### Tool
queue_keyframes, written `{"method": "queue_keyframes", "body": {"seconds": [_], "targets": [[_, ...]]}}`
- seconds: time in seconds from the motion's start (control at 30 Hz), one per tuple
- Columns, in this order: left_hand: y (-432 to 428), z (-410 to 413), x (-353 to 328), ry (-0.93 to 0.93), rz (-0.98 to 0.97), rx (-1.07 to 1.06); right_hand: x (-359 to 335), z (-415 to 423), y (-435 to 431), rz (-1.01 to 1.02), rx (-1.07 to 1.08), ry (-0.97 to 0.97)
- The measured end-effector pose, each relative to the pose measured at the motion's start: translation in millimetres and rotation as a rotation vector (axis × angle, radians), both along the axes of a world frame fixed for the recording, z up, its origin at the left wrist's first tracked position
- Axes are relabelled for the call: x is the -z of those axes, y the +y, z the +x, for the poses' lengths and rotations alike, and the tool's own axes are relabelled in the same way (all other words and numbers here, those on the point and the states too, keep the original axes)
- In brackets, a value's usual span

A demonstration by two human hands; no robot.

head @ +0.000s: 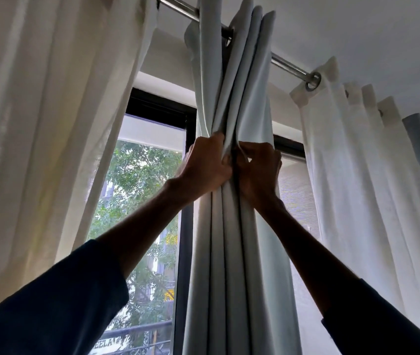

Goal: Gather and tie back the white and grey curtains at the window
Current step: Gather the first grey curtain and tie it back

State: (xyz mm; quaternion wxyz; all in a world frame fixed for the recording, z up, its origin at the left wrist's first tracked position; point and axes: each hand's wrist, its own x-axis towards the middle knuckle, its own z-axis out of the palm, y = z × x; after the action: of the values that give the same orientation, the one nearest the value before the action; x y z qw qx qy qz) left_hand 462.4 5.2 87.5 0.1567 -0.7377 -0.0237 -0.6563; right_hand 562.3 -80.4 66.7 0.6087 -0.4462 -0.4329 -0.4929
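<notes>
Dark blue sleeves (50, 303) are seen at the lower left and lower right corners of the frame, and two bare forearms are raised from them toward the centre. The grey curtain (232, 252) is hung in the middle of the frame from a metal rod (288, 65) that slants across the top, and it is bunched into narrow upright folds. It is gripped just above mid-height by both hands. The left hand (203, 167) is curled round the folds from the left side, and the right hand (260, 172) is closed on folds from the right, a fold being pinched at its fingertips. The two hands are held side by side, almost touching. The left white curtain (37, 124) is spread over the left third of the frame, well apart from the grey bundle. The right white curtain (357, 175) is hung at the right, threaded on the rod by a metal eyelet (313, 80). A black window frame (185, 252) is partly covered by the grey curtain, and green trees (137, 175) are seen through the glass at centre left.
</notes>
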Motion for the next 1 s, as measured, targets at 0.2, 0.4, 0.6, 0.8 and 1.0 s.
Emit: {"method": "queue_keyframes", "body": {"seconds": [0.2,0.4,0.6,0.8,1.0], "targets": [[-10,10,13,-0.065,-0.025,0.051,16,0,-8,-0.022,-0.082,0.022],[-28,4,13,-0.066,-0.242,0.112,26,-12,-22,0.006,-0.123,-0.03],[-38,-5,19,-0.018,-0.261,0.159,33,-17,-24,-0.046,-0.122,-0.015],[-40,-7,20,-0.055,-0.243,0.165,36,-21,-26,-0.003,-0.181,-0.025],[-42,-13,21,0.032,-0.193,0.293,38,-21,-21,0.005,-0.181,0.009]]}}
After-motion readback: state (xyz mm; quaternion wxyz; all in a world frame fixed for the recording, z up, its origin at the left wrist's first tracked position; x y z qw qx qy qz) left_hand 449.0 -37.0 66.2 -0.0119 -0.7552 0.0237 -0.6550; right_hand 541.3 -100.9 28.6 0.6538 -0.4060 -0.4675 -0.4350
